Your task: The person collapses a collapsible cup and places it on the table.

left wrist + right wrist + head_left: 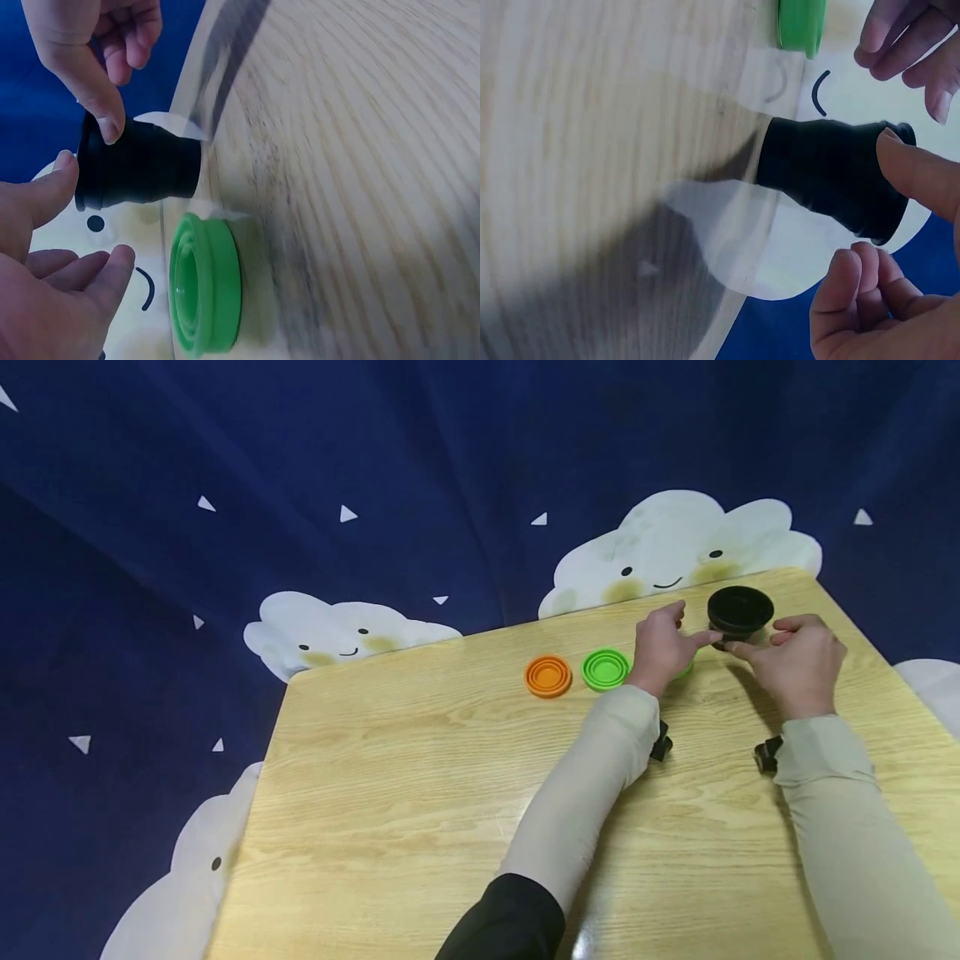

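Note:
A black collapsible cup [740, 607], drawn out tall and wider at its rim, stands on the table toward the back right. My right hand [798, 664] is on its right side; in the left wrist view the right thumb [106, 124] touches the wall just below the rim. The right fingers [847, 289] bend loosely beside the cup, apart from it. At the cup's left, my left hand [663, 647] has its fingers spread, its thumb close to the rim; contact cannot be told. A flattened green cup [221, 289] lies beside the left hand, partly hidden in the head view.
To the left lie another flattened green cup [606, 670] and a flattened orange cup [547, 677] in a row. The wooden table [390, 777] ends at the back against a dark blue curtain [420, 468] with white clouds.

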{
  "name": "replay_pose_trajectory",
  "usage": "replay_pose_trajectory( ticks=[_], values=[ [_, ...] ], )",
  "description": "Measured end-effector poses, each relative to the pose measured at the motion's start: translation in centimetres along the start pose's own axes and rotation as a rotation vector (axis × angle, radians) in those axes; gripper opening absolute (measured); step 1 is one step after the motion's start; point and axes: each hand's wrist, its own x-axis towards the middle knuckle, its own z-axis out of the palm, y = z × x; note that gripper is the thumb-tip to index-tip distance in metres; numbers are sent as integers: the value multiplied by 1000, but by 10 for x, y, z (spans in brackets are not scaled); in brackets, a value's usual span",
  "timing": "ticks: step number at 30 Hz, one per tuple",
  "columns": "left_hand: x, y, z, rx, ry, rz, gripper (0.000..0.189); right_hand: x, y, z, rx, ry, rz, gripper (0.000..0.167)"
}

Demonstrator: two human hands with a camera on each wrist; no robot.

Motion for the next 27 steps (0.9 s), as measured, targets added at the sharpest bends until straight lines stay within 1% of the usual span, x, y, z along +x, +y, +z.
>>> replay_pose_trajectory(
  ticks=[3,5,11,14,17,19,22,27],
  values=[
    [2,3,3,-21,-5,-14,71,5,0,-1,10,-29,31,77],
    [5,4,4,-16,-9,-15,69,9,0,-1,16,-54,42,81],
    [10,9,7,14,-65,-12,65,17,-1,-1,36,-111,47,81],
    [13,12,8,15,-85,-4,54,20,0,0,55,-145,57,80],
    [15,13,11,-1,-89,5,46,22,0,1,81,-170,60,75],
    [15,14,12,-13,-84,8,43,22,0,2,97,-175,50,72],
    [16,15,15,-46,-74,5,45,22,-1,1,112,-166,42,69],
    [16,17,18,-152,-54,-7,50,23,-3,-2,122,-132,27,67]
  ],
)
